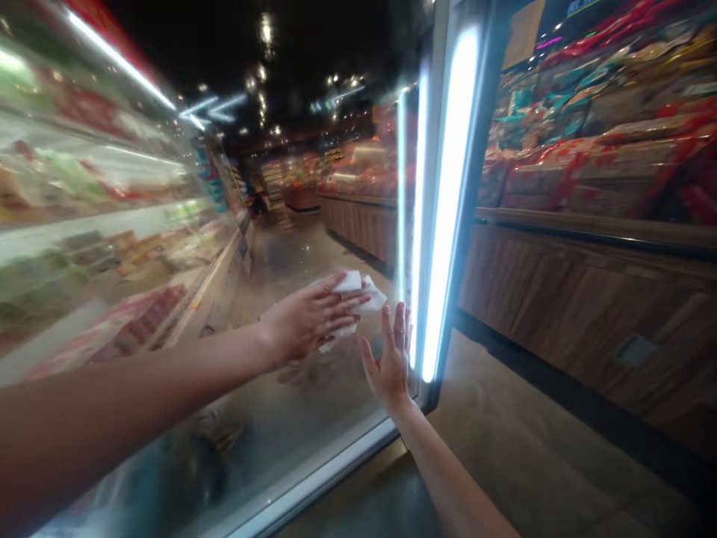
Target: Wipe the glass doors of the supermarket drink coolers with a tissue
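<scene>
My left hand (pixel 314 317) presses a white cloth (pixel 358 293) flat against the glass door (pixel 291 441) of a refrigerated case, fingers stretched over the cloth. My right hand (pixel 389 359) lies open, palm against the same glass, close to the door's lit right edge (pixel 445 209). The two hands are a short distance apart, the right one lower. The glass looks misted and reflects the shop.
Behind the glass at left are shelves of packaged food (pixel 84 224). At right stands a wood-panelled display counter (pixel 588 299) with red wrapped goods on top. A shop aisle floor (pixel 532 463) runs between them, with more counters and ceiling lights far back.
</scene>
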A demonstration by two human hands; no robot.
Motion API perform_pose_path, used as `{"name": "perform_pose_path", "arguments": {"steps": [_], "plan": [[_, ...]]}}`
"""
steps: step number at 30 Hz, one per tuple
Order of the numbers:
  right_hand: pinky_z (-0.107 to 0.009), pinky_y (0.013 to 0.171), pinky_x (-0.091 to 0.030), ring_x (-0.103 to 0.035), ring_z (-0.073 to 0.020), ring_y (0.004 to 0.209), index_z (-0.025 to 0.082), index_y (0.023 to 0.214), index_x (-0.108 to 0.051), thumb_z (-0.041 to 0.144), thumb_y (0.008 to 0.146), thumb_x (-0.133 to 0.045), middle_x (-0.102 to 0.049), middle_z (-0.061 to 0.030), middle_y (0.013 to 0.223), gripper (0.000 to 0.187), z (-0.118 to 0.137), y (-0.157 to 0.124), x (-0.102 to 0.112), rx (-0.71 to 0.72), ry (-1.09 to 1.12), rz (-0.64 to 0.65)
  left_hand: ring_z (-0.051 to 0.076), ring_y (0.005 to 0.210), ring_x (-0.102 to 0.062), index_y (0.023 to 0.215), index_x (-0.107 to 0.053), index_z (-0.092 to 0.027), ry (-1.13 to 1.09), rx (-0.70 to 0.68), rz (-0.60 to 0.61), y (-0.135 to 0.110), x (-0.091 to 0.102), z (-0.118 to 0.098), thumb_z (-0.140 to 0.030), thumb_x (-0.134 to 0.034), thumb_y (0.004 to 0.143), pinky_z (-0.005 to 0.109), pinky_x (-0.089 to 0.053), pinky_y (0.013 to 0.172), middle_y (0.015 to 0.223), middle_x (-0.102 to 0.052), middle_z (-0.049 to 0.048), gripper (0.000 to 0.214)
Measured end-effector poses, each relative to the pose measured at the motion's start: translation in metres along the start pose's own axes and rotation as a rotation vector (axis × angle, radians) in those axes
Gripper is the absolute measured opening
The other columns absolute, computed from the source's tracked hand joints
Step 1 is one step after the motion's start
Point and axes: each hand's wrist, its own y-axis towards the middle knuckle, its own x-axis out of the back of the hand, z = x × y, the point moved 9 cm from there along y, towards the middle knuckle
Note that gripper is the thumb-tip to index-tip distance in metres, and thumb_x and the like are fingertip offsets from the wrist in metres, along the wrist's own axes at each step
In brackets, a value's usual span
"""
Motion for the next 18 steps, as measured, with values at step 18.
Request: {"name": "perform_pose_path", "arguments": {"steps": [18], "plan": [[-0.074, 0.124, -0.011, 0.001, -0.036, 0.16, 0.036, 0.165, -0.001, 0.043, 0.097, -0.063, -0.013, -0.0048, 0.173, 0.093, 0.203, 0.052, -0.034, 0.65, 0.002, 0.183, 0.024, 0.161, 0.001, 0.155, -0.041, -0.033, 0.407, 0.755, -0.249, -0.279, 0.06, 0.028, -0.035, -0.053, 0.099, 0.052, -0.001, 0.131, 0.172, -0.02, -0.0022, 0.057]]}}
